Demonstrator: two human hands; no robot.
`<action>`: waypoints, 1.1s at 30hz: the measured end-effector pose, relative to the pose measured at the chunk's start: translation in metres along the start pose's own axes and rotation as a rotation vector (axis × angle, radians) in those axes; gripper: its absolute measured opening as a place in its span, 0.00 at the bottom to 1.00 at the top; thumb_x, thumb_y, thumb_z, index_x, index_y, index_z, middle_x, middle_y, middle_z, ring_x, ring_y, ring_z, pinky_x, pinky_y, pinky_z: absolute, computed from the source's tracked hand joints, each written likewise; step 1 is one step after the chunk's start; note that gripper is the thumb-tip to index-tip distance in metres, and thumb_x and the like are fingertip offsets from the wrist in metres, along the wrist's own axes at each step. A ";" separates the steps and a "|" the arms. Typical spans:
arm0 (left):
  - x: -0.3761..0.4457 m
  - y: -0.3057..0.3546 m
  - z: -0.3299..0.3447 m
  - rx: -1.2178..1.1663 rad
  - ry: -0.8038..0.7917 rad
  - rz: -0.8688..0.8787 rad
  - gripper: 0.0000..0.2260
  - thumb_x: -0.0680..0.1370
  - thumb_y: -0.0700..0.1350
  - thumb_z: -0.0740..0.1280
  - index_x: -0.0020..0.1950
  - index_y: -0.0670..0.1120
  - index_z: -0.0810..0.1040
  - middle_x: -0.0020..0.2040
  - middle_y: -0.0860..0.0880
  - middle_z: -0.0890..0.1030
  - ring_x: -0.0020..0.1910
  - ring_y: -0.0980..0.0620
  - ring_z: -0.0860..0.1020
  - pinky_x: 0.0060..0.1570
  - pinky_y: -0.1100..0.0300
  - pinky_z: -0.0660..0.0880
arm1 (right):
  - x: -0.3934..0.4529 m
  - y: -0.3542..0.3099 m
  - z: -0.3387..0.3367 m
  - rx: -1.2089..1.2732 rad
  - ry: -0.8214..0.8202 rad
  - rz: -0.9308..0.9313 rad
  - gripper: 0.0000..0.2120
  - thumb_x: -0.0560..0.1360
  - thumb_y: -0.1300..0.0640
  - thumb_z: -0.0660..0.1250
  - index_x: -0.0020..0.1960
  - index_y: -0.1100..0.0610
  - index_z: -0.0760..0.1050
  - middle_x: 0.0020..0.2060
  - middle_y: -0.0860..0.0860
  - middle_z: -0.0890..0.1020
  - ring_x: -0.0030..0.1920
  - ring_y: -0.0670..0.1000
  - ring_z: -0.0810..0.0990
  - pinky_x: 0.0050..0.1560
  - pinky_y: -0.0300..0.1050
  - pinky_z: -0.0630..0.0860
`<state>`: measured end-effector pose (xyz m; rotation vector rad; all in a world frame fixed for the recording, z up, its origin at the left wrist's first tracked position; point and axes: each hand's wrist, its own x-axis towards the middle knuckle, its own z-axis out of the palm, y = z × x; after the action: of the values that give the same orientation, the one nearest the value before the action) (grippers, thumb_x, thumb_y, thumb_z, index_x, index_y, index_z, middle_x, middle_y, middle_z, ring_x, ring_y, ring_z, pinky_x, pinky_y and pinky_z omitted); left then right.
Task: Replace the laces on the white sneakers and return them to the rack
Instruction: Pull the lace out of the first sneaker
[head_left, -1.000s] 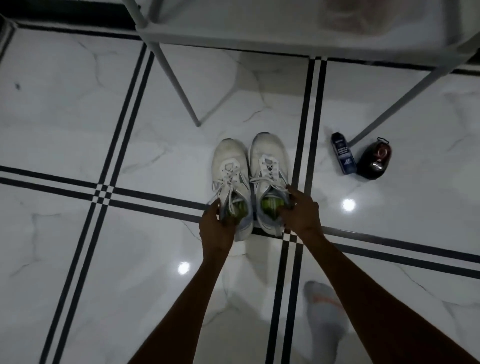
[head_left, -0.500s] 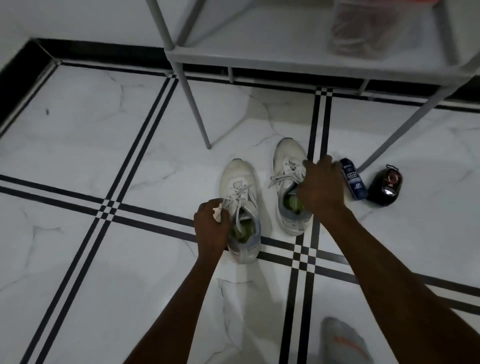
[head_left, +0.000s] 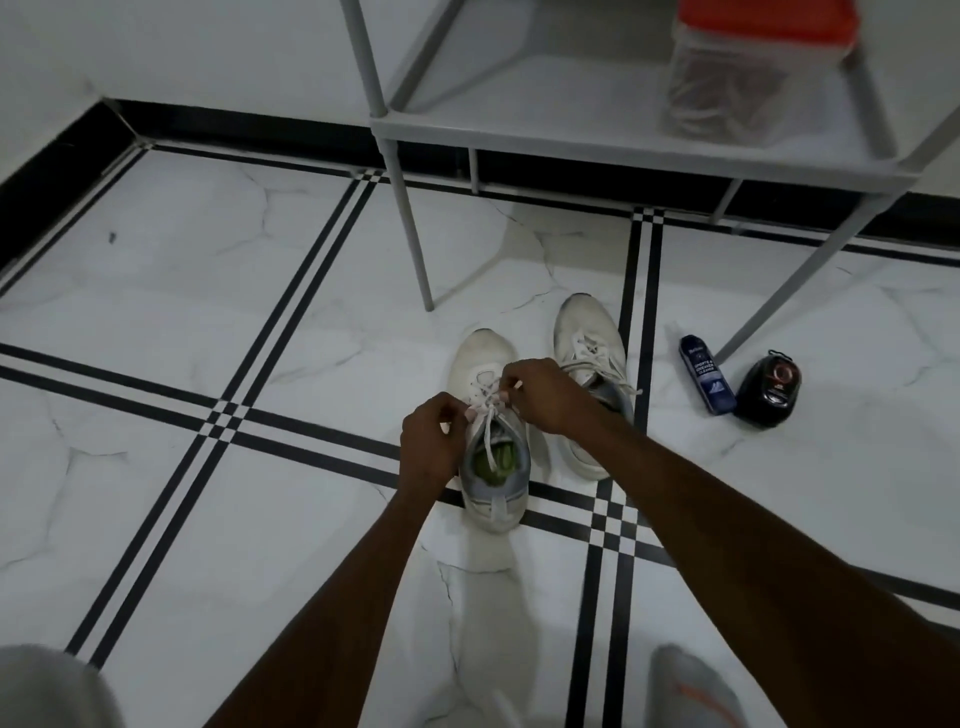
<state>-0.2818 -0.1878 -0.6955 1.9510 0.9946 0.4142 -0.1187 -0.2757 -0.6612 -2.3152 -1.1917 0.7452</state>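
While both hands pinch lace ends over the near sneaker (head_left: 488, 441) at frame centre — left hand (head_left: 431, 441), right hand (head_left: 545, 395) — its long axis runs heel-near, toe-away.

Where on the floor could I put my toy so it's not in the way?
Bare tile lies left of the near sneaker, out toward the black skirting. It is crowded right of the far sneaker, where the blue bottle and black tin touch by the rack leg.
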 end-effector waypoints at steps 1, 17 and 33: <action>-0.001 0.000 -0.002 0.004 0.002 -0.001 0.05 0.79 0.44 0.71 0.43 0.45 0.80 0.40 0.52 0.84 0.37 0.56 0.81 0.39 0.57 0.78 | 0.000 0.002 0.000 -0.010 0.003 0.008 0.05 0.76 0.64 0.65 0.47 0.61 0.80 0.46 0.57 0.84 0.47 0.56 0.82 0.46 0.45 0.76; -0.017 0.001 -0.035 0.065 0.262 0.027 0.07 0.76 0.46 0.73 0.47 0.45 0.78 0.43 0.49 0.81 0.44 0.53 0.78 0.45 0.60 0.72 | -0.027 -0.009 -0.039 0.019 0.131 0.151 0.12 0.75 0.49 0.71 0.43 0.58 0.82 0.39 0.53 0.85 0.39 0.49 0.82 0.45 0.43 0.80; -0.017 -0.001 0.000 0.290 0.029 0.207 0.08 0.79 0.45 0.69 0.49 0.41 0.85 0.44 0.43 0.81 0.43 0.46 0.79 0.41 0.59 0.67 | -0.047 0.006 0.034 0.173 0.246 0.014 0.19 0.71 0.59 0.73 0.57 0.57 0.68 0.36 0.54 0.81 0.34 0.51 0.80 0.35 0.50 0.79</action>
<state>-0.2927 -0.2011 -0.6945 2.3276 0.9139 0.4338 -0.1597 -0.3142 -0.6786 -2.1983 -0.9639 0.5266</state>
